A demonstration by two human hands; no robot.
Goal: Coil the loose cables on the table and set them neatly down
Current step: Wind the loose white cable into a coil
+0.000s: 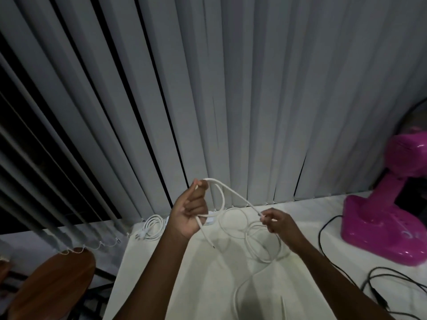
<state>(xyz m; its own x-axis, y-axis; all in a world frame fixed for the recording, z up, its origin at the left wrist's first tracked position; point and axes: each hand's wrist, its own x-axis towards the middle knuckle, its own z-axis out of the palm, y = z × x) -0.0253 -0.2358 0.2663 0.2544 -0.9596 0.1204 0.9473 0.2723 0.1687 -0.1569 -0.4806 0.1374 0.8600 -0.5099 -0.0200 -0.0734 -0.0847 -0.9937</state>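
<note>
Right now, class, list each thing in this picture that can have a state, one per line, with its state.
White cable: partly looped, held up between both hands, rest loose on the table.
Coiled white cable: wound, lying by the blinds.
Black cable: uncoiled, sprawled on the table.
Left hand: closed on the white cable.
Right hand: pinching it.
Blinds: closed.

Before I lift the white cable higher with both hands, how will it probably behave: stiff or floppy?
Probably floppy: the white cable sags between the left hand and right hand. Its loose loops on the table will likely drag along and may tangle. It seems light, since fingertips alone hold it.
</note>
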